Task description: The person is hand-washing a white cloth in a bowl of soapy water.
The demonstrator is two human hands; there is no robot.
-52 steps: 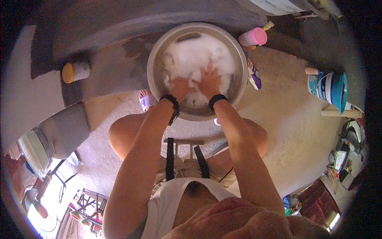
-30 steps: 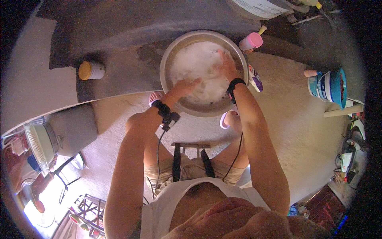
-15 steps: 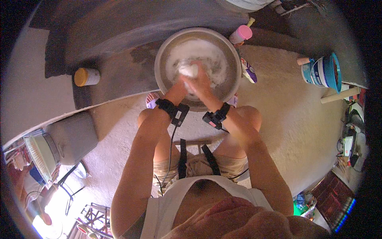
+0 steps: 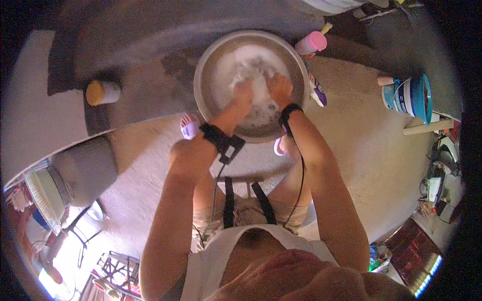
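Observation:
A wide grey basin [image 4: 200, 83] of sudsy water stands on the floor before my knees, with white foam [image 4: 223, 70] over much of the water. Inside it, a wet white cloth [image 4: 259, 93] stretches between my hands; its edges blend into the suds. My left hand [image 4: 243, 94], smeared by motion, is closed on one side of the cloth. On the other side my right hand [image 4: 280, 88] makes a fist around it, knuckles up. Foam hides the fingertips of both. Black bands with cables circle both wrists.
Beyond the basin's right rim are a pink-lidded tub [image 4: 312, 43] and a purple-and-white packet [image 4: 317, 91]. A yellow-lidded jar [image 4: 103, 93] lies at the left. Blue buckets [image 4: 409, 98] stand far right, a large grey container [image 4: 85, 170] at the lower left.
My hands were together over a bunched white cloth; now they are apart, the right one farther right, with the cloth drawn out between them. The view has shifted slightly.

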